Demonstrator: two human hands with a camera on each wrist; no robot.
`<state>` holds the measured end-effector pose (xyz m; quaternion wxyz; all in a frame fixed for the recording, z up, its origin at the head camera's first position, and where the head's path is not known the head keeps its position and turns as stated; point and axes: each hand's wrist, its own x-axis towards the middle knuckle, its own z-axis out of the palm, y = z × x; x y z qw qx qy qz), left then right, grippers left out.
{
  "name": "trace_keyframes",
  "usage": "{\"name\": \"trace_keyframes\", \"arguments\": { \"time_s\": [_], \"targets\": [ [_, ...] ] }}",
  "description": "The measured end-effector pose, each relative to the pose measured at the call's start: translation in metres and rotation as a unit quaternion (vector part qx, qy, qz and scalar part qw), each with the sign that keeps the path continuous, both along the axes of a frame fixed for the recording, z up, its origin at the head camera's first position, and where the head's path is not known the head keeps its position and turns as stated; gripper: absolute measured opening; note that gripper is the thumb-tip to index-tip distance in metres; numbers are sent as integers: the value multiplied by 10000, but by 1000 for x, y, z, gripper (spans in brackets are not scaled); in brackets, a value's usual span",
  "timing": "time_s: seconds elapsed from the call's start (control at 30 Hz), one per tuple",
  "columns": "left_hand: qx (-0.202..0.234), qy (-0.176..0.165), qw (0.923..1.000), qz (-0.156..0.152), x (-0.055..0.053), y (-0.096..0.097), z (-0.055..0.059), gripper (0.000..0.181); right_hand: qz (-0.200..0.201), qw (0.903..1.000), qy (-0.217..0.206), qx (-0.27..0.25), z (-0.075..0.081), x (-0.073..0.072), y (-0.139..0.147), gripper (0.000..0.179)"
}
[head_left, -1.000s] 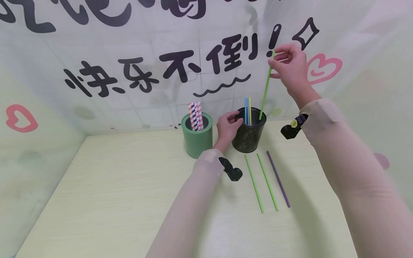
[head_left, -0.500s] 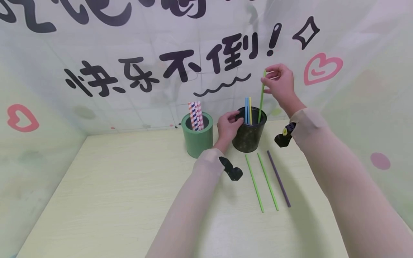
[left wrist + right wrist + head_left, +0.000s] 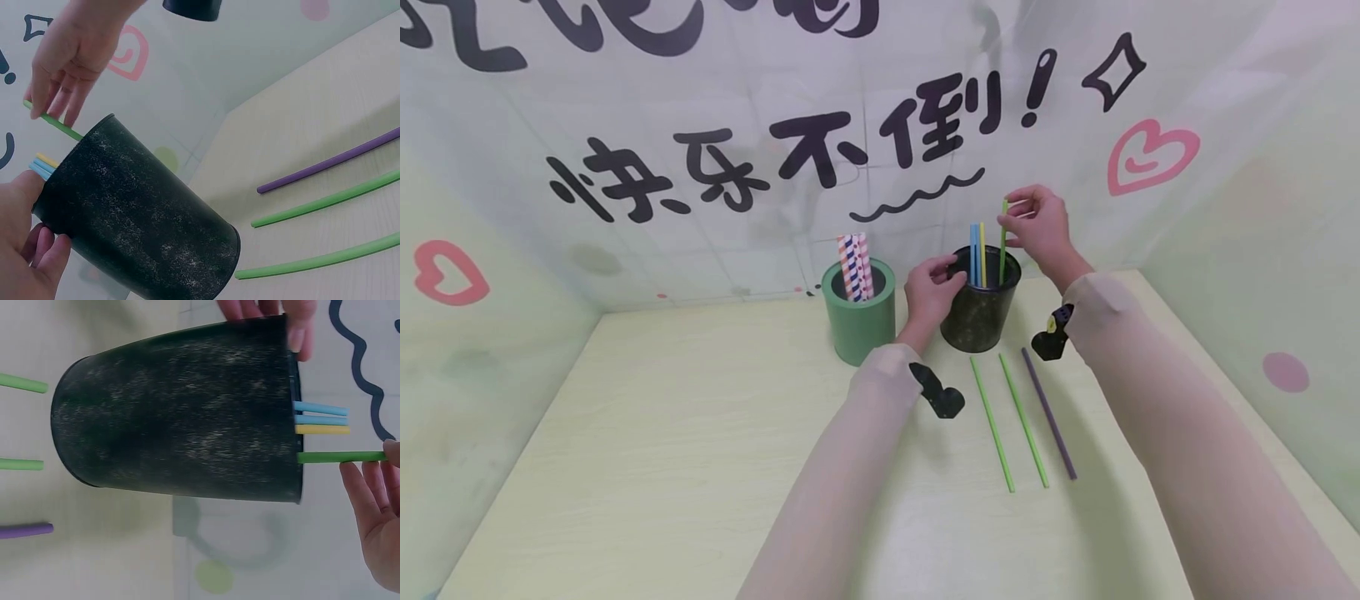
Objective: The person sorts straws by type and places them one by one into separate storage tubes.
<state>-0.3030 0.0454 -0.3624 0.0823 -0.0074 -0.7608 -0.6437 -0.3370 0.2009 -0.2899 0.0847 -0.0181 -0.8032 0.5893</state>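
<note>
My right hand [image 3: 1041,225] pinches a green straw [image 3: 328,457] near its top, and the straw's lower part is inside a black cup [image 3: 976,321]. At the cup's left side, my left hand [image 3: 931,292] grips the rim, its thumb [image 3: 28,186] at the edge and its fingers against the outer wall. Two blue straws [image 3: 325,412] and a yellow straw [image 3: 325,429] stick out of the same cup, beside the green one. The straws' lower ends are hidden by the cup wall.
Two green straws [image 3: 1022,417] and a purple straw [image 3: 1049,412] lie on the pale table [image 3: 700,450] in front of the black cup. To its left stands a green cup [image 3: 862,329] of several patterned straws [image 3: 854,267]. A printed wall sheet [image 3: 715,92] rises behind.
My right hand has moved down and left, lowering the green straw deeper into the black cup, and the straw is more upright. The left hand has stayed on the rim.
</note>
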Motion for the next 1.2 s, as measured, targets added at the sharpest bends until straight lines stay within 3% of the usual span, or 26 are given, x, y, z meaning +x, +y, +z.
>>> {"name": "trace_keyframes", "arguments": {
  "time_s": [0.43, 1.2],
  "targets": [
    [92, 56, 9999, 2, -1, 0, -1, 29, 104, 9991, -138, 385, -21, -3, -8, 31],
    [108, 58, 9999, -13, -2, -1, -1, 28, 256, 9960, -602, 604, -22, -10, -13, 34]
  ]
}}
